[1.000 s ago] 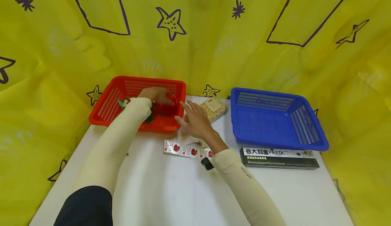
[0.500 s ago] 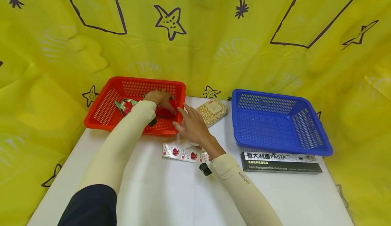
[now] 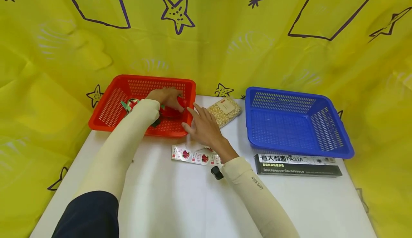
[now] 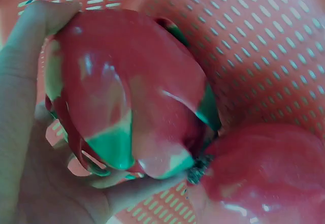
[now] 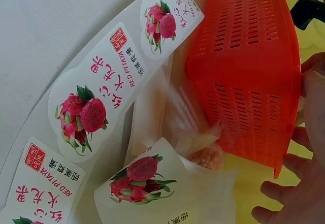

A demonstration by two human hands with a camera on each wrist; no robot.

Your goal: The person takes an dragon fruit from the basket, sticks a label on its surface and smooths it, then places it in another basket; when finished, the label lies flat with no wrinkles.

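Inside the red basket (image 3: 167,132), my left hand (image 3: 165,98) grips a dragon fruit (image 4: 127,82). In the left wrist view its thumb lies at the fruit's upper side, and the fingers pass beneath. A second dragon fruit (image 4: 269,173) lies close against the first. My right hand (image 3: 206,127) is at the basket's right side, fingers spread, with fingertips at the rim. Under the right wrist is a strip of pitaya stickers (image 5: 81,112), with one end (image 5: 142,178) curled up. Another red and green fruit (image 3: 131,104) is partly hidden behind the left forearm.
A bag of pale grains (image 3: 225,111) lies between the red basket and a blue basket (image 3: 280,130). A pasta box (image 3: 299,165) lies in front of the blue basket. A yellow patterned curtain (image 3: 206,52) hangs behind the white table (image 3: 180,202).
The left hand shifts slightly within the red basket, around the dragon fruit. The right hand stays by the rim. The head view has tilted a little.
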